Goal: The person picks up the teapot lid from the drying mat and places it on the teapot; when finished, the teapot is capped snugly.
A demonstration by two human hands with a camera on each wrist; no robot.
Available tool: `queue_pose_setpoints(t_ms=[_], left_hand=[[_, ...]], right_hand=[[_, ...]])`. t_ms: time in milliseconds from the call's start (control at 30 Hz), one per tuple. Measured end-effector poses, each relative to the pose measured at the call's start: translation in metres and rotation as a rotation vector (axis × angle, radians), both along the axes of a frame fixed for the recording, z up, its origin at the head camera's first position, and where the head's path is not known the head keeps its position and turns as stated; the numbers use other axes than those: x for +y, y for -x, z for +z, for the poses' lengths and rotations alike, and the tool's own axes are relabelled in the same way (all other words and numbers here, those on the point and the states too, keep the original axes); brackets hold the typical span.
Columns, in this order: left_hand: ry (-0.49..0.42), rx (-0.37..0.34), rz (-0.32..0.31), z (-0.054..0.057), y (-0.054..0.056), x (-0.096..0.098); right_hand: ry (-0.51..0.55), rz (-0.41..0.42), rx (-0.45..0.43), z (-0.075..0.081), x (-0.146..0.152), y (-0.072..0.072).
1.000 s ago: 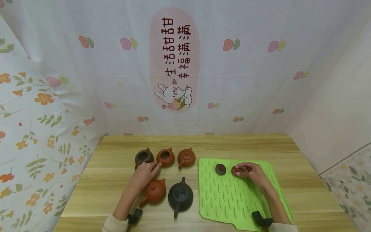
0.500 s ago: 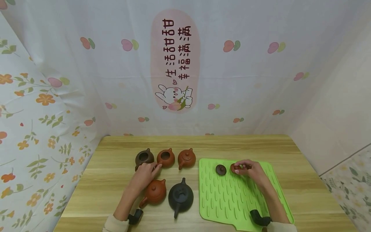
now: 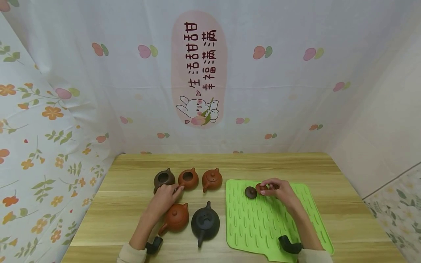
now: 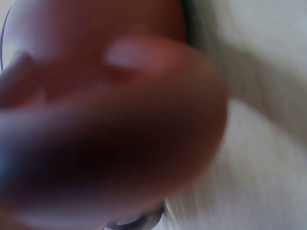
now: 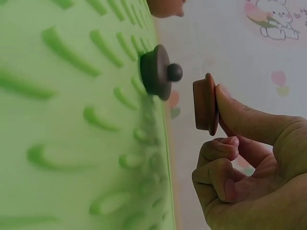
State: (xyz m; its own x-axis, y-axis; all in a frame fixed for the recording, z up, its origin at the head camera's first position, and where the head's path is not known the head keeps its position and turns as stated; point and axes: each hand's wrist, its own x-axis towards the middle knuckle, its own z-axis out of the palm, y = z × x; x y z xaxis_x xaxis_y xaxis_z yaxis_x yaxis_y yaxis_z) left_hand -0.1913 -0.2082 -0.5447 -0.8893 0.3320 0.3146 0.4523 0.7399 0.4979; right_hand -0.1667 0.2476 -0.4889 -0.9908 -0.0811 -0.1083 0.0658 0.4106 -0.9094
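My right hand (image 3: 279, 191) pinches the knob of a small reddish-brown teapot lid (image 5: 205, 105), raised off the mat in the right wrist view. Beside it, a dark brown lid (image 3: 251, 192) rests on the green mat (image 3: 243, 233), knob outward. At the left, my left hand (image 3: 164, 199) holds the handle of a lidless orange-brown teapot (image 3: 194, 182). Left of that teapot stands a dark brown one (image 3: 164, 172), also lidless, its handle partly hidden by my hand. Blurred reddish shapes fill most of the left wrist view.
A lidded orange-brown teapot (image 3: 212, 179) ends the back row. In front stand another lidded orange-brown teapot (image 3: 177, 219), close under my left forearm, and a black teapot (image 3: 205, 221). A patterned cloth (image 3: 131, 91) hangs behind the wooden table (image 3: 279, 164).
My right hand has lifted the reddish-brown lid and carried it left, close to the dark lid. My left hand and the teapots have stayed in place.
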Motion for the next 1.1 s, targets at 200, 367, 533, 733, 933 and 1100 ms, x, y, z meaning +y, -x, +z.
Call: queue_pose_setpoints(t_ms=[200, 367, 533, 733, 933, 1100], left_hand=[[0.006, -0.047, 0.021, -0.009, 0.006, -0.002], [0.012, -0.007, -0.004, 0.003, 0.0, 0.0], [0.049, -0.022, 0.011, 0.024, -0.01, 0.007], [0.042, -0.051, 0.022, 0.033, -0.016, 0.009], [0.034, -0.053, 0.019, 0.028, -0.014, 0.007], [0.044, -0.134, 0.05, 0.028, -0.011, 0.009]], right_hand=[[0.029, 0.012, 0.004, 0.007, -0.015, 0.002], [0.032, 0.021, 0.015, 0.01, -0.023, 0.004], [0.047, 0.038, 0.023, 0.011, -0.032, 0.006], [0.051, 0.068, 0.037, 0.015, -0.046, 0.009], [0.06, 0.068, 0.03, 0.018, -0.053, 0.01], [0.073, 0.066, 0.016, 0.019, -0.057, 0.011]])
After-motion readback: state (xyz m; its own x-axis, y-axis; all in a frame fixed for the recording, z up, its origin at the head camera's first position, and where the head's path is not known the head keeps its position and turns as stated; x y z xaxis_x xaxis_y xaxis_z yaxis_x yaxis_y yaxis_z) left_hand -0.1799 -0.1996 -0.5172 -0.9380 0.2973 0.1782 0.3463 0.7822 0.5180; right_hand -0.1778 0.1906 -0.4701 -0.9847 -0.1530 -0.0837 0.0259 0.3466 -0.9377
